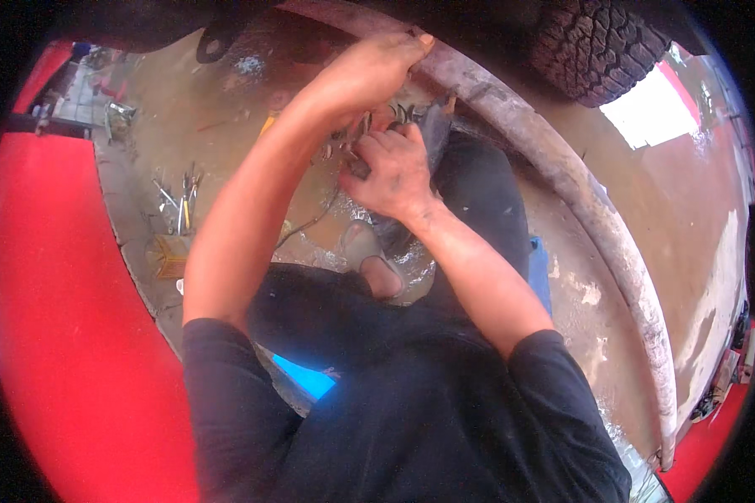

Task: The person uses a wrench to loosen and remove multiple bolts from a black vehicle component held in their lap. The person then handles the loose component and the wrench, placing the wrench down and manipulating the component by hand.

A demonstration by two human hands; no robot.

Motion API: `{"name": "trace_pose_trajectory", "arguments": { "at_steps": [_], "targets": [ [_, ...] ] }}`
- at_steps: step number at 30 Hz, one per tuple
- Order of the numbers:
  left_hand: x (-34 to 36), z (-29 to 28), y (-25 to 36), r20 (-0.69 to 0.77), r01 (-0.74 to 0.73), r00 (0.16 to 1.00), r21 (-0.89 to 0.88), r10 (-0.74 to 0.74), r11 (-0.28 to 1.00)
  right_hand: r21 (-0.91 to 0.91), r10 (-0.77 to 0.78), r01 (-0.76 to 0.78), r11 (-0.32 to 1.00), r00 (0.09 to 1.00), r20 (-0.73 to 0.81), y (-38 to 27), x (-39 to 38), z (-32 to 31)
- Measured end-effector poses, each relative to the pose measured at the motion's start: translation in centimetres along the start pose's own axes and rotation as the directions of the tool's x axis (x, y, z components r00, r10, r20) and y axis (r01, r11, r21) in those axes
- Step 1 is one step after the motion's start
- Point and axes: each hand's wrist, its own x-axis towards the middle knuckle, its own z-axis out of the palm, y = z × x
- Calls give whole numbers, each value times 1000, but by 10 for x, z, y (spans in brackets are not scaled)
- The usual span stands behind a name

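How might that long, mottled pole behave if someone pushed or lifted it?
The mottled pole would probably feel stiff, since it shows no kinks or folds. Its length could make it awkward to lift. Its blotchy, seemingly rough surface might give some grip, though the nearby floor looks wet, so dampness could make it slicker.

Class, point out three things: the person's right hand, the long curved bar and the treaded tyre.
Right hand (392,172): head view, on the back of the hand.
Long curved bar (562,151): head view, on its middle stretch.
Treaded tyre (597,52): head view, on the tread.
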Motion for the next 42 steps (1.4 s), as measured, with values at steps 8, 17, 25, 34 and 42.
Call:
{"name": "trace_pose_trajectory", "arguments": {
  "at_steps": [8,17,25,34,42],
  "targets": [
    [22,10,-15,52,-118,993,210,109,971,-17,7,-7,1000,1000,-23,2,1,1],
    [15,22,-19,3,-338,913,561,407,756,25,-147,154,988,974,-175,18,8,19],
    [-101,-7,-22,497,-812,584,346,642,471,-12,-141,141,990,989,42,39,4,10],
    [-53,-26,14,-127,-445,871,206,475,872,20,-22,20,1000,995,100,5,3,5],
    [20,-6,-14,-33,-135,990,84,138,987,12,-24,24,1000,999,38,3,6,3]
  ]
}}
